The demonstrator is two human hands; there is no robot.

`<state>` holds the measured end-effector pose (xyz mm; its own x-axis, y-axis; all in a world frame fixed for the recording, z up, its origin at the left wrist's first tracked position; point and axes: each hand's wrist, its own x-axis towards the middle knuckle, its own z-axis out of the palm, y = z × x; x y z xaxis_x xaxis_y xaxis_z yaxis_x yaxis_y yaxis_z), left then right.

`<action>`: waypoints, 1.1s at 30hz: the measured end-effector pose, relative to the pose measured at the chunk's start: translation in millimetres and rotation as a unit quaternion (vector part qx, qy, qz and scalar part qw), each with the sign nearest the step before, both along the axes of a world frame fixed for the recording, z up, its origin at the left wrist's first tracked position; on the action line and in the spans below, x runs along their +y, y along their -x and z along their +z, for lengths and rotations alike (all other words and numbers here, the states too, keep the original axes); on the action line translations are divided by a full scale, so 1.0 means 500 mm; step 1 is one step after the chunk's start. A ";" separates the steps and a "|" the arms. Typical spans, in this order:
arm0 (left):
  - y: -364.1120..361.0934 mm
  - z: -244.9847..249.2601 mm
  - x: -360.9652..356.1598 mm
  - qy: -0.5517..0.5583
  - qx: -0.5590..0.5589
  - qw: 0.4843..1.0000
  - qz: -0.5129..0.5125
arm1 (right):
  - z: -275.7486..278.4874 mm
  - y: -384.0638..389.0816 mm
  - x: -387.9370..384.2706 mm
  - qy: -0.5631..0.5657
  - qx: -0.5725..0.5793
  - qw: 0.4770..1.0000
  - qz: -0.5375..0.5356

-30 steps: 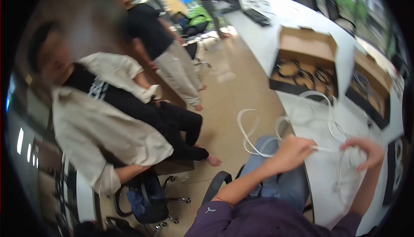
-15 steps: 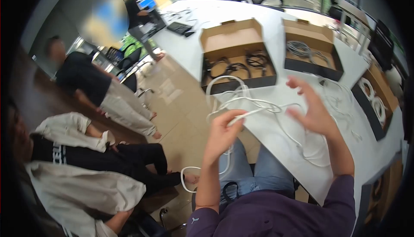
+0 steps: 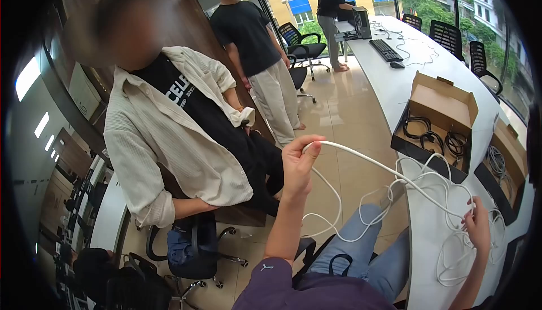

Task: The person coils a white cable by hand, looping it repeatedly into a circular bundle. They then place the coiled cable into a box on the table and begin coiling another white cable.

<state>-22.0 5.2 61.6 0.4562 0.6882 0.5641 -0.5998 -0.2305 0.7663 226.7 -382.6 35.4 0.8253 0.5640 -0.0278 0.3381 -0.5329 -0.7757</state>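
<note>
Person in white shirt (image 3: 169, 141) seated far left, apart from you. Your left hand (image 3: 297, 163) raised, grip pinched on cable (image 3: 367, 160). Cable slants down-right, long axis hand to hand. Your right hand (image 3: 479, 228) low over table (image 3: 423, 242), grip curled round cable, loose loops beneath. Box (image 3: 435, 124) beyond.

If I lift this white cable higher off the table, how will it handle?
Likely floppy: the white cable runs straight only between the left hand and right hand, sagging in loops below. Probably light: a fingertip pinch holds it up. It may snag, since its coils on the table overlap.
</note>
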 end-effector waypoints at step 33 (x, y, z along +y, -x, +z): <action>-0.278 -0.151 -0.258 -0.273 0.224 0.891 -0.285 | -0.076 -0.101 -0.318 -0.089 -0.011 0.975 -0.201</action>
<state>117.0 -124.0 -13.7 0.9079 -0.0479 0.4164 -0.3997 -0.3980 0.8257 277.1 -541.6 -2.8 0.9802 0.1883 0.0615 0.1471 -0.4840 -0.8626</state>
